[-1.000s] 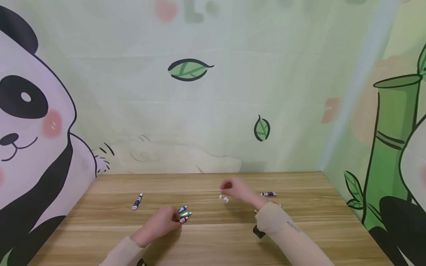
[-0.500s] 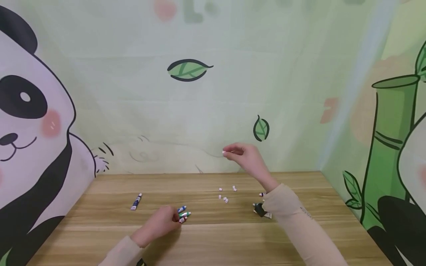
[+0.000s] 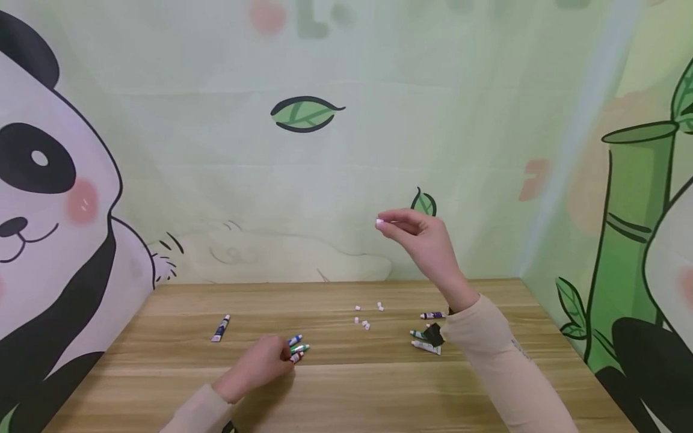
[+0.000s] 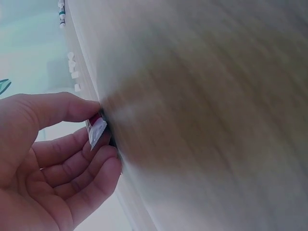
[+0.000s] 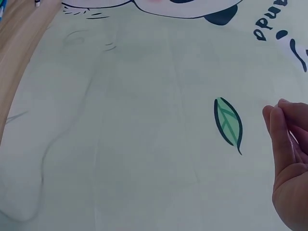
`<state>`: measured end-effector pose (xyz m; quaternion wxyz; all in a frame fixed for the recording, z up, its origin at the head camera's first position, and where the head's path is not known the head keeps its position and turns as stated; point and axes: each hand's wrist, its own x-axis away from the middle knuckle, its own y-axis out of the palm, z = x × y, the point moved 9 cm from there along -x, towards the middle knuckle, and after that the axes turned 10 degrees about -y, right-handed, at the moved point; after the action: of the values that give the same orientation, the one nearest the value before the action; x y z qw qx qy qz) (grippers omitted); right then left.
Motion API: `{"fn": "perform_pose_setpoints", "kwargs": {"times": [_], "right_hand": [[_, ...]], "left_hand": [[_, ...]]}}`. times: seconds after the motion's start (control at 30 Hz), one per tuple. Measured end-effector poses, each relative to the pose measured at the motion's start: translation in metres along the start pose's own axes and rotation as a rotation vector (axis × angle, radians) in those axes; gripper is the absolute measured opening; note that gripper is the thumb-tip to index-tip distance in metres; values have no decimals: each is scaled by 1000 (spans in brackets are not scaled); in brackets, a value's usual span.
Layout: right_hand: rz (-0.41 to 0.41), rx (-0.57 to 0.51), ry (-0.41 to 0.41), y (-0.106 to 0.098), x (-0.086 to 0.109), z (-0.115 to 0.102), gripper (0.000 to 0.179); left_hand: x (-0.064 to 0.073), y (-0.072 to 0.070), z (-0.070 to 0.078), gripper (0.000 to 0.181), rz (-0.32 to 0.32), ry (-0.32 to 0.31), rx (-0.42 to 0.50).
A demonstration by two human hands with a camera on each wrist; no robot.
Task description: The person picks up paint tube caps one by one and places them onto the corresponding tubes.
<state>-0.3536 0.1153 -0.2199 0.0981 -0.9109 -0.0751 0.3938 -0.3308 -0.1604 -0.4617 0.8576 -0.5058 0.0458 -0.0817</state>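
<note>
My right hand [image 3: 419, 237] is raised above the table's far part, pinching a small white piece [image 3: 379, 223] between thumb and fingertips. In the right wrist view that hand [image 5: 293, 154] shows at the right side, and the piece is hidden there. My left hand [image 3: 262, 364] rests low at the table, its thumb and fingers gripping a small red paint tube [image 3: 296, 357]. The tube's crimped end [image 4: 97, 131] sticks out between them in the left wrist view. Beside this tube lie a green paint tube [image 3: 299, 348] and a blue paint tube [image 3: 295, 340], partly covered by the fingers.
Several small white pieces [image 3: 366, 325] are scattered mid-table. At the right lie a dark blue tube [image 3: 432, 315], a green tube [image 3: 417, 334] and a white tube [image 3: 426, 347], near my right sleeve. Another dark blue tube [image 3: 220, 328] lies left. A printed cloth wall [image 3: 243, 180] stands behind the table.
My right hand has risen from the white pieces on the table, up and slightly right, carrying one piece. The left hand keeps its place and grip.
</note>
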Motion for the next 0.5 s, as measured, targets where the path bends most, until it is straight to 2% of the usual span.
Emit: {"fn": "perform_pose_setpoints", "kwargs": {"times": [0.3,0.5], "right_hand": [[27,-15,-32,1,5,-3,27],[26,-30,-32,1,10,-6,26]], "left_hand": [[1,-1,2,15,18,22,-48],[-1,-8,2,14,20,29,-37]]}}
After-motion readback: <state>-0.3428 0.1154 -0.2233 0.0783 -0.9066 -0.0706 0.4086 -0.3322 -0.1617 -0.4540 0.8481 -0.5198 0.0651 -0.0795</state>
